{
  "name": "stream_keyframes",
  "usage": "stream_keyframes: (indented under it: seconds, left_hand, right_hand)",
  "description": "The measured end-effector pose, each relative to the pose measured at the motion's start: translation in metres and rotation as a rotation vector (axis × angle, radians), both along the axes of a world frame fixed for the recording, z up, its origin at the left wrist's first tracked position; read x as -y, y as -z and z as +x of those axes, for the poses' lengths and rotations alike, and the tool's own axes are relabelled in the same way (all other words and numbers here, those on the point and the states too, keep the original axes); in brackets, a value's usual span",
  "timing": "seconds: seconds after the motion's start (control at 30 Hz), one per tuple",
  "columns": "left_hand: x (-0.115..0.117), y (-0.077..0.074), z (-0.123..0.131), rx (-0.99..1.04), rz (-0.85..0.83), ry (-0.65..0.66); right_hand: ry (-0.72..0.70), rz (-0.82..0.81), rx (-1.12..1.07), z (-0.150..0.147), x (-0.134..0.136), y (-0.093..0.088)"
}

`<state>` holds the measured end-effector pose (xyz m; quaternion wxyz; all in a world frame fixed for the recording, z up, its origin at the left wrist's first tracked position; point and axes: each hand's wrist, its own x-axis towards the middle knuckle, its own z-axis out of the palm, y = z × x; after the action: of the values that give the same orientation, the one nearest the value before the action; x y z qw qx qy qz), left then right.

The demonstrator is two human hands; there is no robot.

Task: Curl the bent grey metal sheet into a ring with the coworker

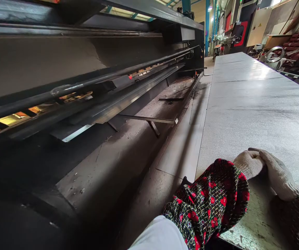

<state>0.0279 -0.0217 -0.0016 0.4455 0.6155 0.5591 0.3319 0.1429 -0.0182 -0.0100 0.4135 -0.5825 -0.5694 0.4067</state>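
L grip, R grip in white knit gloves, touching each other, fingers curled, on steel sheet; can't tell if holding sheet. Sheet runs fwd from grips. Shear machine left of grips, floral sleeves behind.

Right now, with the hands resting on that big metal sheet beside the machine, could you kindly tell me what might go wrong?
The left hand and right hand wear only thin knit gloves near the edge of the long metal sheet, so a slip could perhaps cut them. The loose floral sleeve might snag on the long sheet-metal machine if the arm reaches toward its opening. A sheet this long may also flex or swing when shifted.
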Motion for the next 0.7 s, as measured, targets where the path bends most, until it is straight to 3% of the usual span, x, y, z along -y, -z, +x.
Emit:
stream_keyframes:
  seconds: [0.43, 0.7]
  left_hand:
    - [-0.0016, 0.0064, 0.0011, -0.007, 0.019, 0.012]
    - [-0.0037, 0.0055, 0.0027, -0.006, 0.001, 0.0]
  right_hand:
    - [-0.005, 0.034, 0.071, -0.0009, 0.0011, -0.0026]
    - [-0.007, 0.008, -0.018, -0.0013, -0.0002, 0.0012]
